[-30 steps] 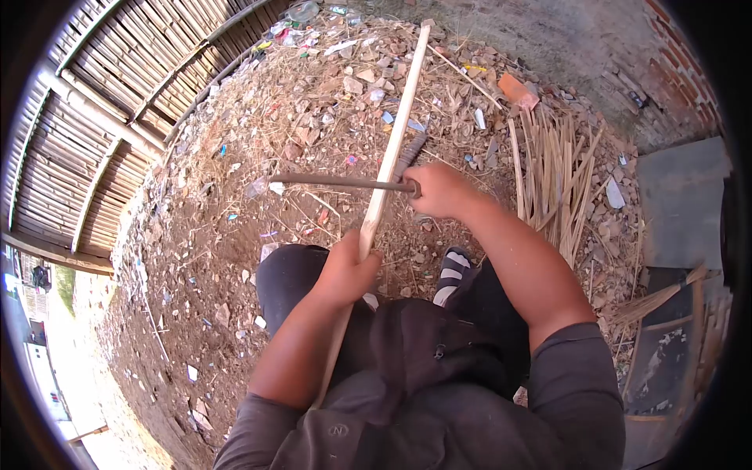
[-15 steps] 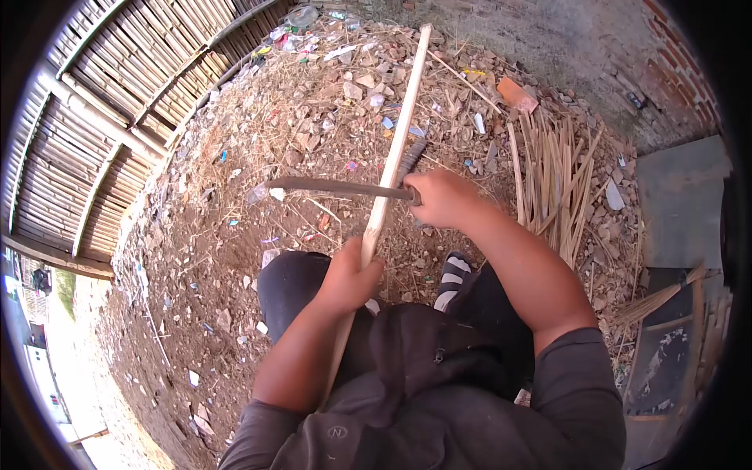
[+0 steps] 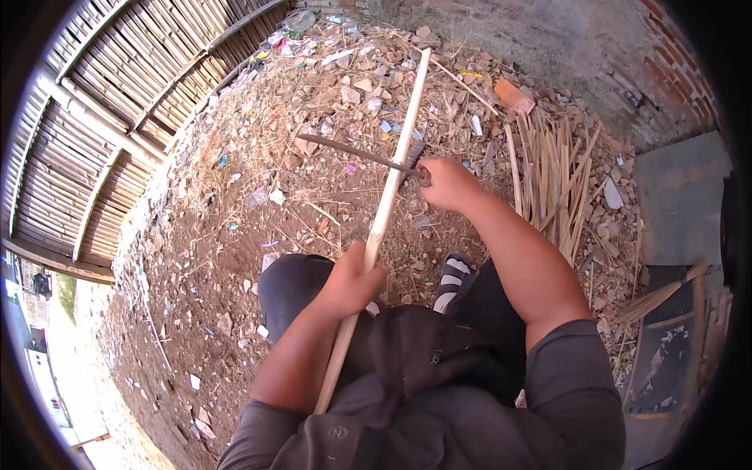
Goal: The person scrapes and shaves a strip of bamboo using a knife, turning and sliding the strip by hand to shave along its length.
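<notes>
My left hand [image 3: 351, 283] is closed round a long pale bamboo strip [image 3: 386, 205], gripping it below its middle. The strip slants from my lap up to the far ground, its lower end against my shirt. In my right hand [image 3: 450, 185] is the handle of a machete with a dark, narrow blade [image 3: 345, 148]. The blade lies across the strip above my left hand, its tip pointing left. Beneath the crossing, a dark ribbed rod [image 3: 410, 160] shows partly; the strip and blade hide the rest.
Several split strips [image 3: 554, 180] lie piled at the right. An orange brick piece [image 3: 514, 95] sits near the brick wall [image 3: 548, 39]. A bamboo fence [image 3: 102, 102] stands at the left. Rubble and litter cover the ground. A grey panel [image 3: 680, 204] leans at the far right.
The strip has slid down toward my body, and its lower end now shows. My right hand has moved slightly farther away, and the machete's blade has tilted, its tip farther up.
</notes>
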### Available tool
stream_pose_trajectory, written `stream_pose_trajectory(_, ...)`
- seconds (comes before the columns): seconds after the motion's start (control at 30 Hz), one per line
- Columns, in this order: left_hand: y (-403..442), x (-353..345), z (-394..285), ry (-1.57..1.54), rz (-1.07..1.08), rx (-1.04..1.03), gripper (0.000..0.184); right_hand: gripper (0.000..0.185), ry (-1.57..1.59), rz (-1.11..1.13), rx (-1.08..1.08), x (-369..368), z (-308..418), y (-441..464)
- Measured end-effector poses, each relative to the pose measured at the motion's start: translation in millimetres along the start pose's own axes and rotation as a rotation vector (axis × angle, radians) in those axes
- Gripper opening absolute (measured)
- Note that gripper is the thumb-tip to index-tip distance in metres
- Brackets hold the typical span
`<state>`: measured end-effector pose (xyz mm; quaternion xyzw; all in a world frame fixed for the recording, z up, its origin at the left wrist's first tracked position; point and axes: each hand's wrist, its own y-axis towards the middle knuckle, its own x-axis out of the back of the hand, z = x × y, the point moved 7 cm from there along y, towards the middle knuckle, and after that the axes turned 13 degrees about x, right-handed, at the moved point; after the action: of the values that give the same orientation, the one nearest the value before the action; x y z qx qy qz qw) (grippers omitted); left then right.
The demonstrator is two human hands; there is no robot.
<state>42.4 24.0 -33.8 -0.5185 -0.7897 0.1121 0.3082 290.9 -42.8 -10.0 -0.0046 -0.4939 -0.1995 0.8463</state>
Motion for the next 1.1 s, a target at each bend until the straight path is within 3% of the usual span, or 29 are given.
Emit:
stream_pose_trajectory(0.07, 4.1, -0.5, 2.0, -0.057, 0.028, 0.022, 0.024, 0.018, -0.056, -0.002, 0.048, 9.1, 21.2, -6.3)
stream_pose_trajectory(0.17, 3.5, 2.8, 2.0, -0.039, 0.014, 0.011, 0.024, 0.018, -0.162, 0.201, 0.204, -3.4, 60.6, -15.7)
stream_pose_trajectory(0.27, -3.4, -1.0, 7.3, 0.010, 0.000, -0.012, 0.026, 0.021, 0.024, 0.082, -0.037, 1.1, 9.9, -1.3)
stream_pose_trajectory(0.3, -2.0, -3.8, 7.7, -0.018, 0.018, 0.011, 0.026, 0.024, 0.080, -0.055, -0.082, 13.5, 3.6, 1.3)
stream_pose_trajectory(0.4, 0.6, -0.7, 3.0, -0.048, 0.030, 0.010, 0.027, 0.024, 0.051, 0.050, -0.123, 16.3, 4.2, -7.3)
stream_pose_trajectory(0.43, 1.1, 0.0, 1.6, -0.055, 0.027, 0.000, 0.027, 0.025, 0.000, 0.053, 0.075, 8.1, 17.7, -7.4)
stream_pose_trajectory(0.53, -1.5, 3.9, 2.9, -0.062, 0.056, 0.027, 0.028, 0.026, -0.143, 0.202, 0.149, 2.5, 41.8, -12.6)
stream_pose_trajectory(0.67, -6.1, -3.8, -2.1, -0.239, 0.156, 0.002, 0.022, 0.035, 0.144, -0.228, -0.165, 21.1, -30.2, -7.3)
stream_pose_trajectory(0.7, -9.2, -5.7, -7.1, -0.323, 0.199, -0.008, 0.021, 0.036, 0.112, -0.266, -0.124, 25.7, -30.7, -4.8)
stream_pose_trajectory(0.8, -9.9, -1.6, -12.4, -0.465, 0.286, 0.008, 0.020, 0.027, 0.634, -0.106, -0.225, 16.0, -39.4, -7.2)
stream_pose_trajectory(0.93, -14.6, -7.1, -18.4, -0.513, 0.360, -0.018, 0.019, 0.014, 1.106, -0.266, -0.117, 43.2, -13.7, -9.2)
stream_pose_trajectory(1.07, -37.2, -12.3, -24.6, -0.164, 0.131, -0.067, 0.028, 0.014, 1.248, -0.308, -0.128, 49.4, -10.5, -16.0)
stream_pose_trajectory(1.1, -41.4, -11.4, -31.7, 0.006, 0.036, -0.227, 0.045, 0.014, 1.272, -0.304, -0.098, 49.8, -10.3, -16.2)
